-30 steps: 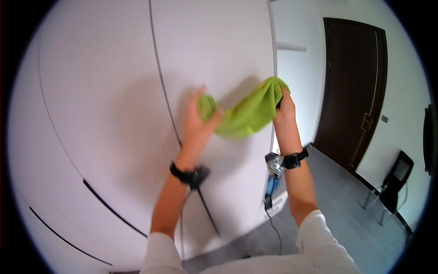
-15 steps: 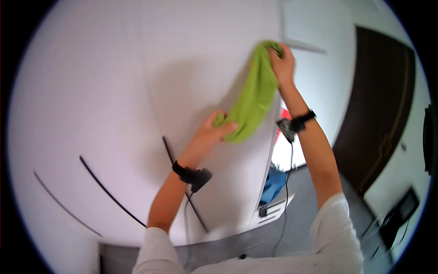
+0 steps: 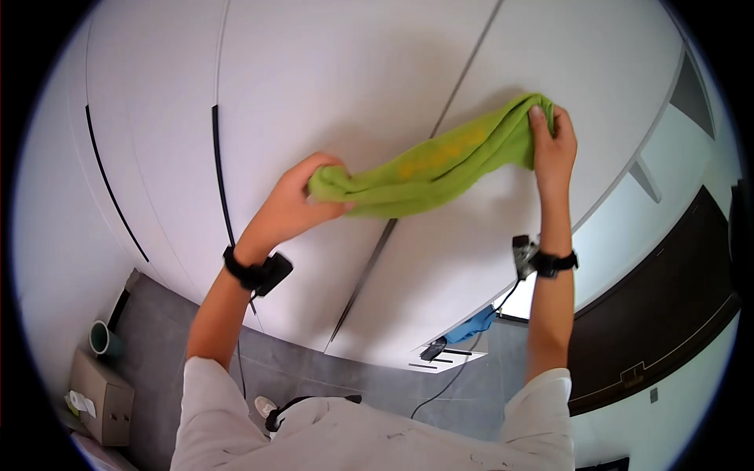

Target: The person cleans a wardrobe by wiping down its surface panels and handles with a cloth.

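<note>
The left hand (image 3: 289, 206) and right hand (image 3: 556, 154) grasped opposite ends of the yellow-patterned green cloth (image 3: 440, 174), apparently to stretch it lengthwise.

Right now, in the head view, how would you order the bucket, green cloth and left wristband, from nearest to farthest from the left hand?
1. Green cloth: gripped in the left hand.
2. Left wristband: around the wrist, just behind that hand.
3. Bucket: low at the picture's left.

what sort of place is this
Probably a room in a home, perhaps a bedroom: tall white wardrobe-like doors, a dark brown door and a small bin suggest it.
</note>
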The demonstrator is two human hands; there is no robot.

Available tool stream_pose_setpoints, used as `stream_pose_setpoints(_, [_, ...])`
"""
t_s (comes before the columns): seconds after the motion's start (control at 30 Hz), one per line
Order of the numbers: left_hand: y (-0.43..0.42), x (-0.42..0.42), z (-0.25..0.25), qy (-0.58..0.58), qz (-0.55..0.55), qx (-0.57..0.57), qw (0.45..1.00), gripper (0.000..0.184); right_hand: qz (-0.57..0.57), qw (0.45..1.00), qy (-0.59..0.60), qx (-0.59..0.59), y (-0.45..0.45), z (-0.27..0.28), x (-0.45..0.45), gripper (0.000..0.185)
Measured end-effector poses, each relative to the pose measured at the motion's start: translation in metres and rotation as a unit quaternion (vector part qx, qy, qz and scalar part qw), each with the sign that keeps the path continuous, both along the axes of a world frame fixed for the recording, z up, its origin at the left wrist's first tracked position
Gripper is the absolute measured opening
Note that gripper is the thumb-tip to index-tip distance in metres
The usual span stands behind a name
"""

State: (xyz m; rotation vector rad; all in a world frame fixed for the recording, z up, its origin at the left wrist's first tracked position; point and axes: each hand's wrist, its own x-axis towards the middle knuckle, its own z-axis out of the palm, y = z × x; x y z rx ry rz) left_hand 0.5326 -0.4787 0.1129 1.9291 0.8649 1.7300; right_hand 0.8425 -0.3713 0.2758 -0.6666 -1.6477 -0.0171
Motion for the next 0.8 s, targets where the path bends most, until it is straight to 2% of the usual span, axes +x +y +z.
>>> stream_pose_setpoints(0.07, [0.011, 0.000, -0.021, -0.028, 0.011, -0.017, 0.999, 0.034, 0.027, 1.000, 0.008, 0.003, 0.017, -0.022, -0.007, 0.023])
stream_pose_setpoints(0.13, [-0.004, -0.041, -0.050, -0.057, 0.017, -0.054, 0.997, 0.037, 0.047, 0.999, 0.018, -0.013, 0.003, -0.059, -0.034, 0.021])
stream_pose_setpoints(0.2, [-0.017, -0.083, -0.090, 0.040, 0.060, -0.081, 0.994, 0.039, 0.115, 0.985, 0.116, -0.059, 0.000, -0.108, -0.062, 0.020])
stream_pose_setpoints(0.23, [-0.027, -0.095, -0.101, 0.042, 0.099, -0.073, 0.992, 0.037, 0.179, 0.966, 0.146, -0.118, -0.006, -0.132, -0.078, 0.020])
stream_pose_setpoints(0.27, [-0.035, -0.107, -0.120, 0.046, 0.156, -0.057, 0.985, 0.035, 0.176, 0.964, 0.135, -0.150, -0.008, -0.154, -0.098, 0.020])
stream_pose_setpoints(0.33, [-0.062, -0.146, -0.149, 0.160, 0.158, -0.164, 0.960, 0.033, 0.313, 0.886, 0.238, -0.244, -0.015, -0.205, -0.137, 0.020])
stream_pose_setpoints(0.4, [-0.092, -0.186, -0.171, 0.189, 0.153, -0.196, 0.950, 0.031, 0.326, 0.861, 0.245, -0.306, -0.021, -0.247, -0.167, 0.024])
stream_pose_setpoints(0.43, [-0.105, -0.207, -0.180, 0.189, 0.197, -0.242, 0.931, 0.031, 0.352, 0.861, 0.196, -0.310, -0.023, -0.268, -0.176, 0.026])
stream_pose_setpoints(0.47, [-0.107, -0.216, -0.173, 0.198, 0.244, -0.284, 0.906, 0.031, 0.382, 0.857, 0.154, -0.311, -0.016, -0.279, -0.174, 0.027])
stream_pose_setpoints(0.5, [-0.113, -0.223, -0.167, 0.158, 0.240, -0.307, 0.907, 0.030, 0.382, 0.858, 0.155, -0.306, -0.014, -0.291, -0.177, 0.030])
stream_pose_setpoints(0.53, [-0.116, -0.231, -0.166, 0.184, 0.234, -0.316, 0.901, 0.030, 0.377, 0.853, 0.182, -0.311, -0.018, -0.301, -0.184, 0.030])
stream_pose_setpoints(0.6, [-0.113, -0.240, -0.170, 0.212, 0.269, -0.077, 0.936, 0.029, 0.393, 0.797, 0.262, -0.376, -0.020, -0.311, -0.194, 0.027])
stream_pose_setpoints(0.63, [-0.115, -0.242, -0.174, 0.234, 0.258, -0.078, 0.934, 0.029, 0.373, 0.787, 0.278, -0.404, -0.018, -0.318, -0.197, 0.024])
stream_pose_setpoints(0.67, [-0.119, -0.242, -0.181, 0.128, 0.222, -0.172, 0.951, 0.028, 0.368, 0.784, 0.299, -0.401, -0.017, -0.326, -0.202, 0.024])
stream_pose_setpoints(0.7, [-0.115, -0.217, -0.166, 0.031, 0.189, -0.266, 0.945, 0.027, 0.354, 0.777, 0.318, -0.413, -0.009, -0.323, -0.180, 0.022])
stream_pose_setpoints(0.73, [-0.115, -0.220, -0.173, 0.043, 0.180, -0.270, 0.945, 0.027, 0.335, 0.776, 0.323, -0.426, -0.009, -0.330, -0.184, 0.021])
stream_pose_setpoints(0.8, [-0.112, -0.222, -0.183, -0.041, 0.194, -0.319, 0.927, 0.025, 0.322, 0.774, 0.355, -0.414, -0.009, -0.340, -0.195, 0.021])
